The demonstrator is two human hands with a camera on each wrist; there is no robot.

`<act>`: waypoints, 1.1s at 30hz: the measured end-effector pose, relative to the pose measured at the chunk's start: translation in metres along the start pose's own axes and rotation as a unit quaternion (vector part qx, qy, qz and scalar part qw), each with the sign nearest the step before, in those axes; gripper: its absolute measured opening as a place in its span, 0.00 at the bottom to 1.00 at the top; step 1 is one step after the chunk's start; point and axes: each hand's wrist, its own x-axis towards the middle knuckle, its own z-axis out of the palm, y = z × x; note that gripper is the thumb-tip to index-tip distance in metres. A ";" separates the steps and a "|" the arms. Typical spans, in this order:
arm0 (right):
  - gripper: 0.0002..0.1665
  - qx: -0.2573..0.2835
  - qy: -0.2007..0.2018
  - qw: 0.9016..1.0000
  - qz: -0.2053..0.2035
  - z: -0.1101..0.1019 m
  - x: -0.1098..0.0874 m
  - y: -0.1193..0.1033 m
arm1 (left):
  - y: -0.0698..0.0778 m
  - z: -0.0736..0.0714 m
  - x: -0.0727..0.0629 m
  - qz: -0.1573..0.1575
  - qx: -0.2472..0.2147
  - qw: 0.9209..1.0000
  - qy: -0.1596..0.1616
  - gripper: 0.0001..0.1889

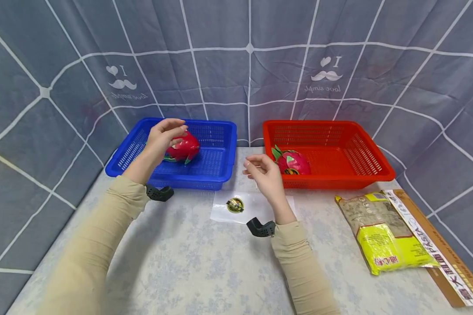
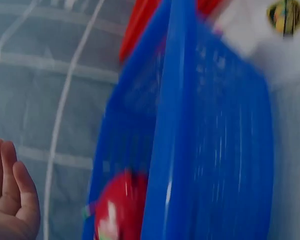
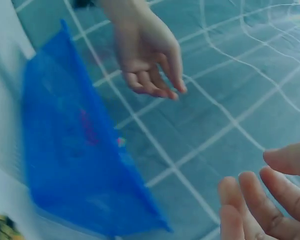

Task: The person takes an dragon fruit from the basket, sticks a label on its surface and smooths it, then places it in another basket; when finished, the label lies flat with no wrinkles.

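Observation:
My left hand (image 1: pixel 163 136) hovers over the blue basket (image 1: pixel 220 175), its fingers loosely bent and holding nothing. Below and behind it a red dragon fruit (image 1: pixel 189 146) lies in that basket, partly covered by the hand in the head view. My right hand (image 1: pixel 265 175) is in the air just left of the red basket (image 1: pixel 362 177), fingers relaxed with nothing between them. A second dragon fruit (image 1: pixel 295 162), with green leaf tips and a dark round sticker, lies at the left end of the red basket. In the right wrist view both hands appear empty.
A white sheet with a round emblem (image 1: pixel 234 205) lies on the patterned tablecloth between the baskets. At the right are a yellow and brown bag (image 1: pixel 386 236) and a long brown pasta box (image 1: pixel 445 262). A grey checked curtain (image 1: pixel 220 78) hangs behind.

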 end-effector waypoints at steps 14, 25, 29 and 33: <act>0.17 -0.084 -0.073 0.992 0.066 0.032 -0.006 0.033 | -0.039 -0.053 0.022 -0.048 0.180 0.981 0.061 0.15; 0.16 -0.074 -0.063 0.994 0.050 0.034 -0.004 0.052 | -0.059 -0.057 0.025 -0.085 0.212 0.973 0.027 0.22; 0.16 -0.061 -0.078 0.994 0.045 0.034 -0.003 0.054 | -0.060 -0.056 0.026 -0.104 0.224 0.969 0.021 0.22; 0.15 -0.055 -0.093 0.993 0.044 0.032 -0.008 0.040 | -0.060 -0.056 0.026 -0.119 0.227 0.967 0.003 0.24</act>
